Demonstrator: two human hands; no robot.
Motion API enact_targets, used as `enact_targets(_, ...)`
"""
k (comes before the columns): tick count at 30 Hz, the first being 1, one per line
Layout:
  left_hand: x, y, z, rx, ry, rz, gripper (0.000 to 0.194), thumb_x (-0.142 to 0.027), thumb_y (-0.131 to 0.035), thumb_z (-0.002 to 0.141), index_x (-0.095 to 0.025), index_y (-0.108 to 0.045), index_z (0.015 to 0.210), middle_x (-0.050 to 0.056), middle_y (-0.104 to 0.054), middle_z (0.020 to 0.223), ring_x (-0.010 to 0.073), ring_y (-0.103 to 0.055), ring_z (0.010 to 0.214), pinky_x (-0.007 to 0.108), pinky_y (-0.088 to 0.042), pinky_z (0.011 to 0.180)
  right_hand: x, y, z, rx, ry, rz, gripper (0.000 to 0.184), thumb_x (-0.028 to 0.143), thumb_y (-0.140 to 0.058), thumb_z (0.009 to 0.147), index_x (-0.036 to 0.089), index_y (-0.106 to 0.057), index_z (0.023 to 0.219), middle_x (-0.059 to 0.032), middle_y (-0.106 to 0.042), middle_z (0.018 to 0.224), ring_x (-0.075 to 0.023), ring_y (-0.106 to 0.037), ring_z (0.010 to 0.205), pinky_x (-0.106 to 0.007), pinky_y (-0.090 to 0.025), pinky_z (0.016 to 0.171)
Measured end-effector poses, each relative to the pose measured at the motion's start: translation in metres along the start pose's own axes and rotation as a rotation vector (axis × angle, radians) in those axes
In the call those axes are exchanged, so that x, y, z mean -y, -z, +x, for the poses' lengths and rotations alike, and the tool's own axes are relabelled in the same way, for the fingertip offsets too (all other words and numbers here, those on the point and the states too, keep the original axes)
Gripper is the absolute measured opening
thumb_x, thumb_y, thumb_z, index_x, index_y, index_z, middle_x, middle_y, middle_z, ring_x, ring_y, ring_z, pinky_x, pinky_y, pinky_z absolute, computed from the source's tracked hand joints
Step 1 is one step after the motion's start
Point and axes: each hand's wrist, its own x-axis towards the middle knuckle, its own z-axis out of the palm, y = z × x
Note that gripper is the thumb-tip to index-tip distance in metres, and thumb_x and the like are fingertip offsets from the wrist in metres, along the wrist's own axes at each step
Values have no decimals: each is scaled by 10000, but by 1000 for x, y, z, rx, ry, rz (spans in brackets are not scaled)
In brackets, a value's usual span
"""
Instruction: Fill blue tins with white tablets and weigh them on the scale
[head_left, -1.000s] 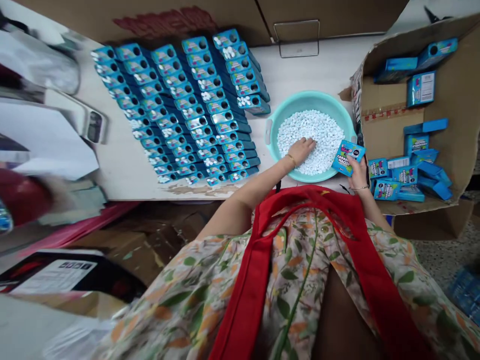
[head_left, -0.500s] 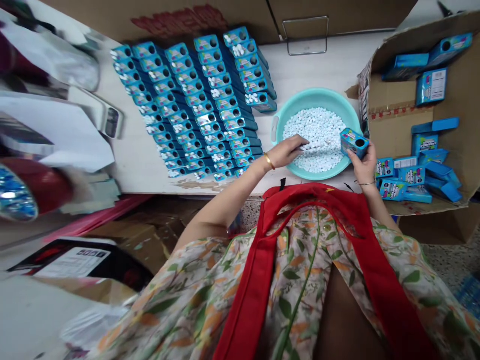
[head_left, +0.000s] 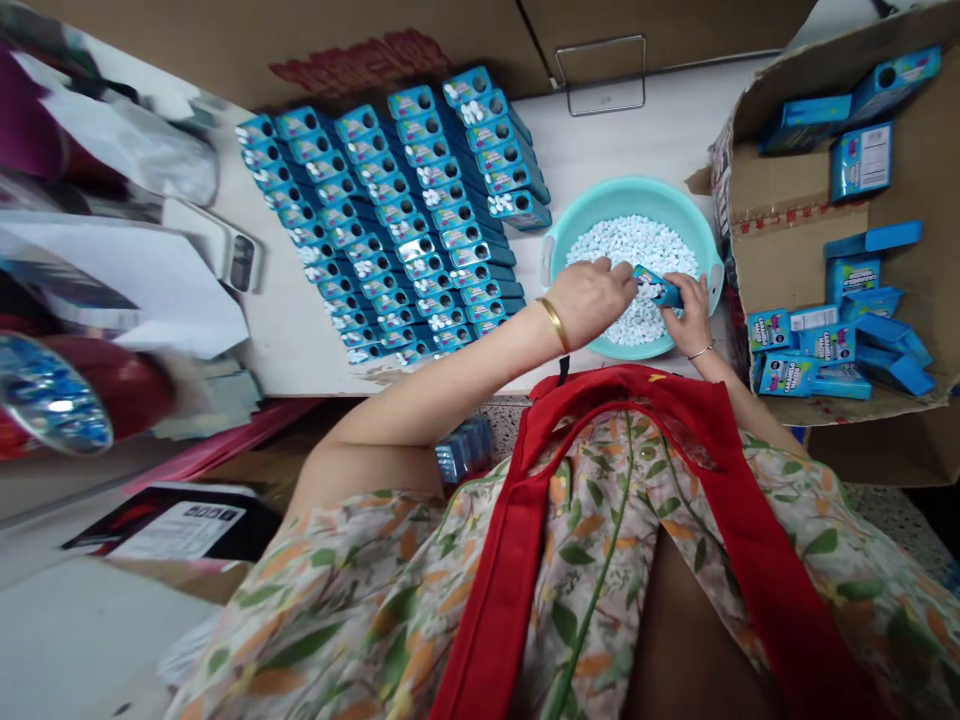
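Note:
My right hand (head_left: 690,315) grips a small blue candy box (head_left: 657,287) above the basin, and white pieces show at the box's printed end. Close against that end is my left hand (head_left: 598,300), its fingers curled together; what they pinch is hidden. Beneath both hands, a turquoise plastic basin (head_left: 559,215) holds a heap of small white candies (head_left: 634,238).
To the left, blue boxes (head_left: 420,205) stand in several rows, many with white candies on their ends. An open cardboard carton (head_left: 772,270) on the right contains loose blue boxes (head_left: 787,373). A wire handle (head_left: 604,110) lies behind the basin. Far left sits a white scale-like device (head_left: 241,262).
My left hand has come up from the candies to the box's end. My right hand has brought the box leftward over the basin, and white pieces now show on its end.

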Motion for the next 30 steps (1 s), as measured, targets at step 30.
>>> enact_targets(30,36,-183,44,77,-17,-573,403,-203,-473,988,-121,-537,1378,185,-601,1349,262,-597,1268,388,-469,1115,-26,21,10,-134,-172,286,573,552,-810,772,281,-591,1227,-49,-616,1195,-292,-601,1251,-560,-449,1190)
